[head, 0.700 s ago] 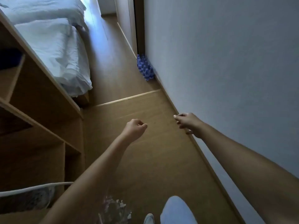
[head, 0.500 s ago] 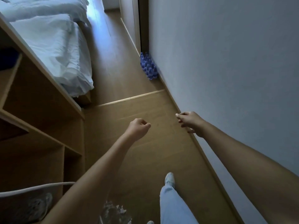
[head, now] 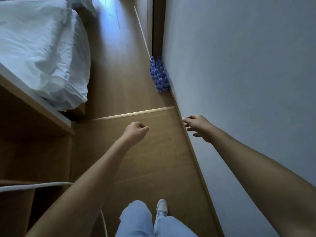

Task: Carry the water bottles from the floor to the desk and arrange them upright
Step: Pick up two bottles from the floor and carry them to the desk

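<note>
Change since earlier frames: both arms reach further ahead, and the right hand's fingers have loosened from a pinched curl into a spread; the bottles sit larger in view, so the person has stepped nearer.
Left hand (head: 136, 130): closed into a loose fist, holding nothing, raised over the wooden floor (head: 119, 79).
Right hand (head: 196, 124): fingers partly spread and extended, holding nothing, close beside the wall (head: 239, 74) above the skirting line.
Water bottles (head: 159, 74): cluster of blue bottles standing upright on the floor, caps up, pressed into the corner where the wall meets a dark door frame (head: 156, 26). Exact count cannot be told.
Key relation: bottles lie straight ahead and lower than both hands, well apart from them, along the same wall the right hand tracks. Long axes vertical. Right hand is the nearer one, on the bottles' side; left hand is offset toward the bed (head: 39, 48).
Step (judgement): approach phase, nothing carried yet.
Next move (judgement): walk on, crouch, take bottles around the body from the open floor side, since the wall blocks the far side.
Risk (judgement): tight packing means one pulled bottle may topple its neighbours.
Bench: not identifiable in view; wooden shelving (head: 34, 134) at left only.
</note>
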